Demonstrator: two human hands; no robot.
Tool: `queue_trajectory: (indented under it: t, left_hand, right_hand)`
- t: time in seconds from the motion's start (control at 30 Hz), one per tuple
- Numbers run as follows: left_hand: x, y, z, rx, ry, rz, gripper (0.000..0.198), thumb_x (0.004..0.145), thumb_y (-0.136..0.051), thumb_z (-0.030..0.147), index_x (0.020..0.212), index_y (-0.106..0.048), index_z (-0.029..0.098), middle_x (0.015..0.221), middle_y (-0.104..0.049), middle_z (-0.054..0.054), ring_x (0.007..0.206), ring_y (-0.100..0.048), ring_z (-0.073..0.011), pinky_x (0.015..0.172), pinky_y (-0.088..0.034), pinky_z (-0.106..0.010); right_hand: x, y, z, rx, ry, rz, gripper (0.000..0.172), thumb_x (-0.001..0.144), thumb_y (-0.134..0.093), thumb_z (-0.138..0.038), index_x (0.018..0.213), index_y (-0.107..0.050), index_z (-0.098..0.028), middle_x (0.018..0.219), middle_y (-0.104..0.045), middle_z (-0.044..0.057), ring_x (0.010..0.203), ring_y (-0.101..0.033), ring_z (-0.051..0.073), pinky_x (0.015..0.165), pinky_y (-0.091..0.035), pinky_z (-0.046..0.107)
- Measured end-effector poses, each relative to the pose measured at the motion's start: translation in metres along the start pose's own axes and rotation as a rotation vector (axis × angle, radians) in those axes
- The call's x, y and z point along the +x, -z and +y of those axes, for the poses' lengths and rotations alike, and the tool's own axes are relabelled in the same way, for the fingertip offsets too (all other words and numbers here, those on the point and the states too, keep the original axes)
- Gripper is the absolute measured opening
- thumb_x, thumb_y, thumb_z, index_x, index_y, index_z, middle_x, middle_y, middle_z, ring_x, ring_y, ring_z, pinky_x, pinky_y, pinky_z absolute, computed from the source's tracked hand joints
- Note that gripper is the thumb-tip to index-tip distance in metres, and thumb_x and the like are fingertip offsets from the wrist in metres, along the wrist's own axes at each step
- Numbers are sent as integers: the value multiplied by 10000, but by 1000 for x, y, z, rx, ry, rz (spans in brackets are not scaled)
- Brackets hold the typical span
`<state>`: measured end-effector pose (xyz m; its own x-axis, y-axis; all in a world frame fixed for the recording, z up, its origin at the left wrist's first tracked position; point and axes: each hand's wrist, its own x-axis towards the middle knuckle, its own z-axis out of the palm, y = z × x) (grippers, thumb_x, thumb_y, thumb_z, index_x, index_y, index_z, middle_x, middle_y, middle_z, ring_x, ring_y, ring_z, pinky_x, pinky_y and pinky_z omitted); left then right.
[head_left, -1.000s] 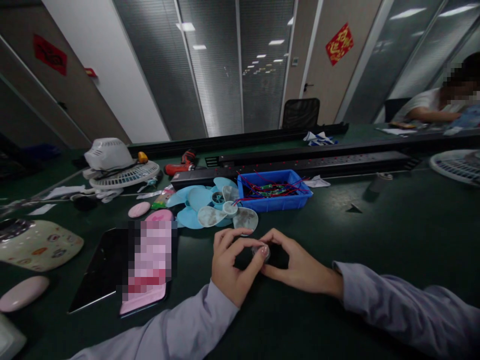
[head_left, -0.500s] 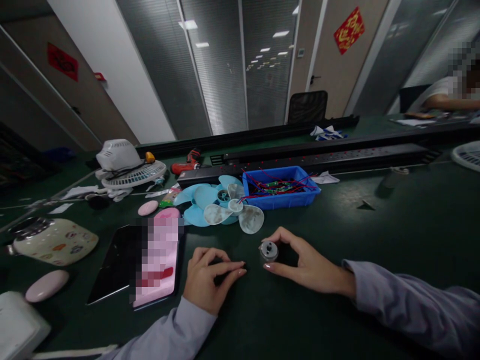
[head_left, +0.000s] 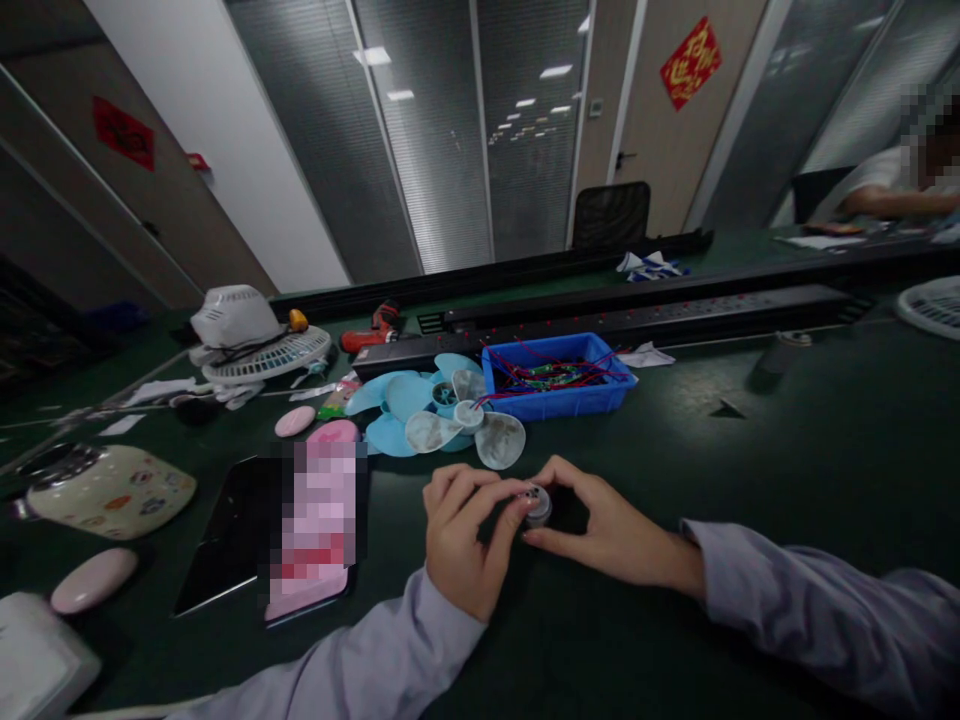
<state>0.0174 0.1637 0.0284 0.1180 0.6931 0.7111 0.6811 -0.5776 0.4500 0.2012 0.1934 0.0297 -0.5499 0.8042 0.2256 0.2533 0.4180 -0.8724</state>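
Observation:
A small silver cylinder, seemingly an electric motor (head_left: pixel 539 512), stands on the dark green table with dark holes in its top face. My right hand (head_left: pixel 600 520) grips it from the right between thumb and fingers. My left hand (head_left: pixel 466 525) is at the motor's upper left, thumb and forefinger pinched together over the top face. Whatever sits between those left fingertips is too small to make out. Just beyond the hands lie a grey-white fan blade (head_left: pixel 501 440) and light blue fan blades (head_left: pixel 409 393).
Behind the blades is a blue bin (head_left: pixel 559 400) of wired circuit boards. To the left lie a pink phone-like item (head_left: pixel 330 520), a black tablet (head_left: pixel 232 530) and a patterned cup (head_left: pixel 112 490). A red drill (head_left: pixel 371 335) and a fan (head_left: pixel 262 350) stand farther back. A person (head_left: pixel 885 190) sits far right.
My left hand has moved right, from the table beside the motor to its top, with its fingertips now over the top face. My right hand stays around the motor.

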Motion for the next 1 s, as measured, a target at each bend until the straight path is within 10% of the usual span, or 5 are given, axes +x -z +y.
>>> queue_trajectory:
  t: [1.0]
  left_hand:
    - [5, 3, -7, -22, 26, 98, 96, 804, -681, 212, 866, -728, 269, 835, -647, -18, 901, -512, -200, 813, -418, -343]
  right_hand:
    - [-1, -1, -2, -10, -16, -11, 266, 787, -725, -296, 944, -533, -199, 920, -625, -1, 848, -602, 158, 753, -481, 287]
